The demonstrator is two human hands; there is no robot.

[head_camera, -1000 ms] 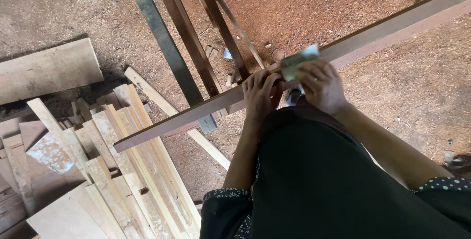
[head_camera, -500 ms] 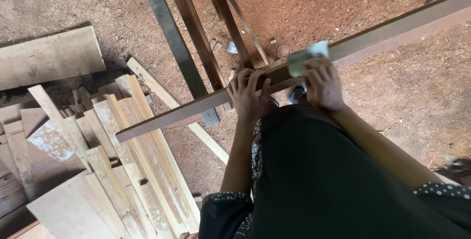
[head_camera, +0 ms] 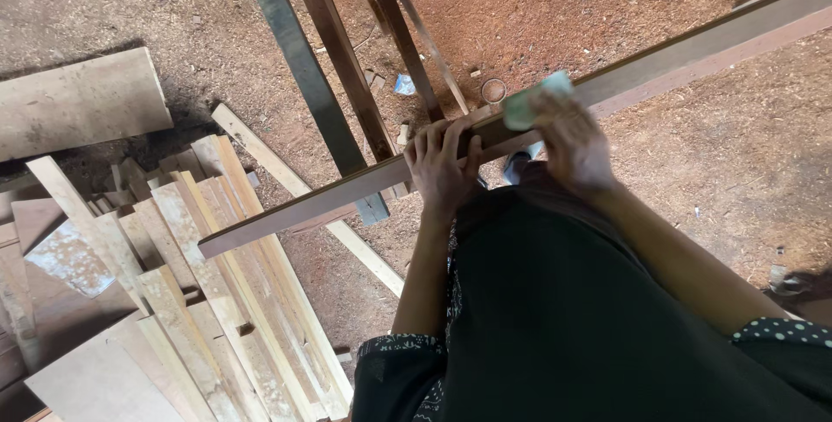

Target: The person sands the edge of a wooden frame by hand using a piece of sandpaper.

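**Long batten held crosswise, both hands near its middle**

Runs from lower left to upper right across the view: a long wooden batten (head_camera: 347,192), raised off the floor, with its near cut end low at the left above a stack of pale offcuts (head_camera: 199,301) and its far end leaving the picture at the top right. Lies straight ahead of the body, just beyond the dark garment, with the long axis slanting across the line of sight rather than pointing away.

Left hand (head_camera: 442,162): wrapped over the batten from the near side, fingers (head_camera: 433,138) curled across the top face, grip closed on the wood. Sits toward the lower-left length of the batten, so most of the free near end hangs out to its left, unsupported as far as can be seen.

Right hand (head_camera: 572,140): just up the batten from the left, close beside it but not touching it. Pressed flat on a pale greenish pad or folded sheet (head_camera: 533,101) that rests on the batten's top face; grip closed on that pad, palm down. Blurred, so the exact finger hold cannot be told.

Of the two, left hand nearer the free end, right hand nearer the long stretch running up and right.

Behind: dark upright rails of a frame (head_camera: 338,67), crossing under the batten, and reddish sawdust floor (head_camera: 693,153). A broad plank (head_camera: 78,101) lies well apart at the far left.
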